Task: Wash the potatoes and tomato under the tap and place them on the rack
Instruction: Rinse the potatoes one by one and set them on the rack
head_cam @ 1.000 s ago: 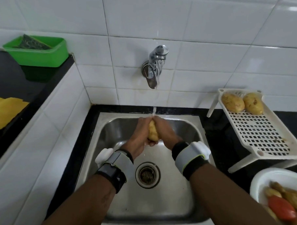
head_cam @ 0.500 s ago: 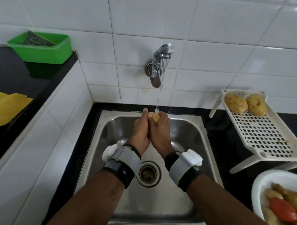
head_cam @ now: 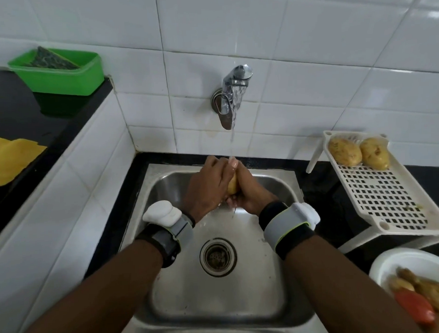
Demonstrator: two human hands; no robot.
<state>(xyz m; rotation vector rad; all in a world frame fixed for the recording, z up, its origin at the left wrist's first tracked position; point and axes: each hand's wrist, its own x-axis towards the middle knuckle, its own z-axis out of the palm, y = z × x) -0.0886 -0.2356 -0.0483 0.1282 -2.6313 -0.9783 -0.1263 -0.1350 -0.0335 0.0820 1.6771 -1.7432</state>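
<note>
A yellow potato point(head_cam: 232, 184) is clasped between my left hand point(head_cam: 209, 189) and my right hand point(head_cam: 249, 192) over the steel sink point(head_cam: 219, 292). Both hands wrap it, so only a thin strip shows. Water runs from the chrome tap point(head_cam: 232, 100) onto my fingers. Two washed potatoes point(head_cam: 345, 152) point(head_cam: 375, 153) lie at the far end of the white perforated rack point(head_cam: 388, 199) on the right. A white bowl point(head_cam: 403, 261) at bottom right holds more potatoes point(head_cam: 438, 295) and a red tomato point(head_cam: 415, 306).
The sink drain point(head_cam: 218, 257) sits below my wrists. A green tub point(head_cam: 58, 72) with a scrub pad stands on the raised black counter point(head_cam: 22, 117) at left, near a yellow cloth point(head_cam: 7, 160). White tiles cover the wall behind.
My hands have rubbed around the potato under the stream, the left shifting over it. The potato stays between both palms.
</note>
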